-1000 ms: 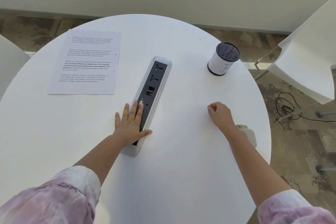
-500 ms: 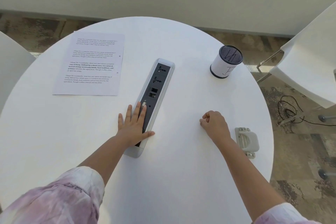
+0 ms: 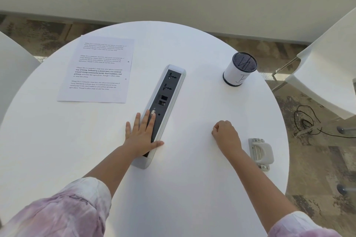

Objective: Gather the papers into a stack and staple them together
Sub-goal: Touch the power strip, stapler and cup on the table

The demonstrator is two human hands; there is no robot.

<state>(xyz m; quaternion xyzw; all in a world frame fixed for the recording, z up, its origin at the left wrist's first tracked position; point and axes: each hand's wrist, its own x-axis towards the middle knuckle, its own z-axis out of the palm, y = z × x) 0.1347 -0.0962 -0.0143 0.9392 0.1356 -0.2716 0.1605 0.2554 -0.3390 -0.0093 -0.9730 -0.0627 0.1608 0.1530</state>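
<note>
Papers lie flat on smooth round table; left hand flat, right hand fisted empty.

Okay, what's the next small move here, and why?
Probably reach the left hand to the papers: it rests flat on the power strip, nearer them than the fisted right hand, which is next to the stapler. Neither holds anything.

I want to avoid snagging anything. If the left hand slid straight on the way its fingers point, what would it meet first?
The left hand already lies flat on the long grey socket strip; its fingers point along it, so probably the strip's silver connector port.
</note>
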